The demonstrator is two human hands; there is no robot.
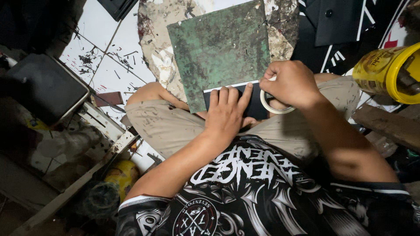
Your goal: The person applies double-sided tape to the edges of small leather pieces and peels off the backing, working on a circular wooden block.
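Floor tiles [98,52] littered with scraps, green mat [218,48], left hand [227,114] flat on dark sheet [253,98], right hand [291,83] grip pinching tape roll [267,105]

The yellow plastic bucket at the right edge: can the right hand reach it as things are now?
Probably not at once: the right hand is holding a white tape roll. The path to the yellow plastic bucket looks open, nothing stands between.

The person wears a black short-sleeved cotton T-shirt [262,196] with big white letters and grey curly drawings on the front (a round badge picture sits low on it). Each sleeve ends in a thin white stripe. The tan cloth shorts [166,126] have little dark spots and smudges. Both arms are bare.
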